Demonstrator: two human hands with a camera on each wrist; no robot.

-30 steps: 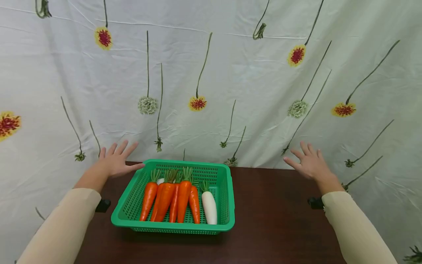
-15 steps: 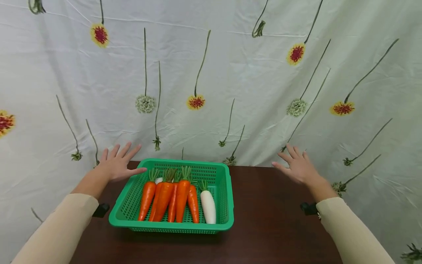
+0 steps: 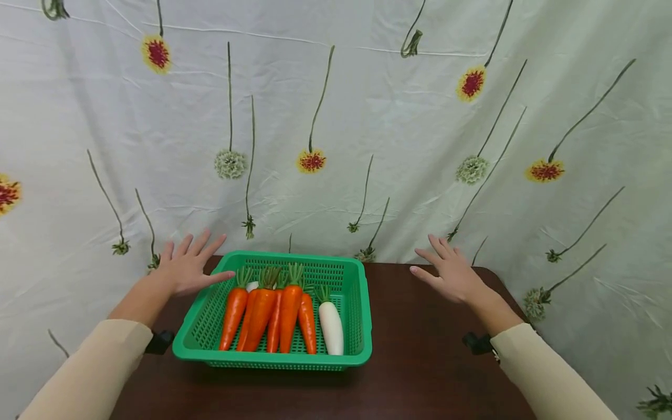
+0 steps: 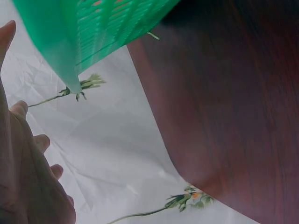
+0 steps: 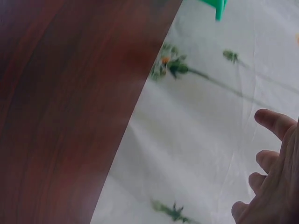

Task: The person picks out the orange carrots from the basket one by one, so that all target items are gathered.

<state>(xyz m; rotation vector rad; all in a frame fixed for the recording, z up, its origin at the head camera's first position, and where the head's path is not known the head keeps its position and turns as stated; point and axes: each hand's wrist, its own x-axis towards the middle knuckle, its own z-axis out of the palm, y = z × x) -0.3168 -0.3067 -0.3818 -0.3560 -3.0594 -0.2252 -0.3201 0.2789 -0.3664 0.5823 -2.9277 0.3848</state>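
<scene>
A green plastic basket (image 3: 362, 315) stands on the dark table. Several orange carrots (image 3: 261, 319) with green tops lie in its left and middle part, and a white radish (image 3: 331, 328) lies at the right. A bit of another white thing (image 3: 252, 286) shows behind the carrots, mostly hidden. My left hand (image 3: 186, 269) is spread at the basket's back left corner, its thumb over the rim in the head view. My right hand (image 3: 451, 271) is held out over the table to the right of the basket, fingers apart, holding nothing.
The dark brown table (image 3: 420, 350) extends right of the basket, with a rounded back right corner. Behind it hangs a pale cloth (image 3: 399, 116) printed with flowers and stems. A black wrist camera (image 3: 160, 342) sits under the left sleeve.
My right hand has moved left, toward the basket, over the table. My left hand stays by the basket's corner with its thumb slightly further over the rim. The basket's contents look unchanged.
</scene>
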